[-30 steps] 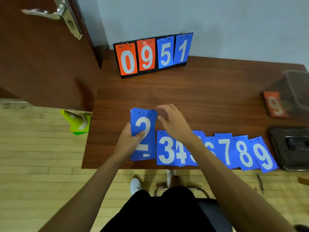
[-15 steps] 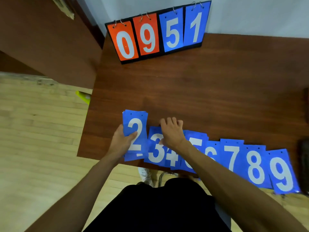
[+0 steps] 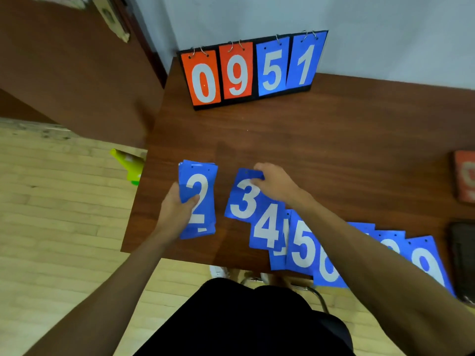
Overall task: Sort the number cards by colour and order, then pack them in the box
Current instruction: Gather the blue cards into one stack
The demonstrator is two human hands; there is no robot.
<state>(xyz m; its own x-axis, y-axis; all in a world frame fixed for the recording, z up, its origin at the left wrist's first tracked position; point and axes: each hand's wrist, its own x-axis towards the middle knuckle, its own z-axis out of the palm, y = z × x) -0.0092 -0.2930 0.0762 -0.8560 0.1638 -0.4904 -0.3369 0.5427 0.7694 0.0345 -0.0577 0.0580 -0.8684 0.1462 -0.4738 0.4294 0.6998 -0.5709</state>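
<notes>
wall (image 3: 257, 14) pale grey | flr (image 3: 51, 214) lt wood planks | tbl (image 3: 334, 137) dk wood | door (image 3: 64, 73) brn

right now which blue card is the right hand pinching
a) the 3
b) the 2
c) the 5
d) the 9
a: the right hand pinches the top edge of the 3 card, while the left hand holds the stack topped by the 2.

Blue number cards (image 3: 303, 242) with white digits. Black flip board (image 3: 231, 104) with two orange, two blue faces. Brown table (image 3: 334, 150). Green cone (image 3: 129, 165).
</notes>
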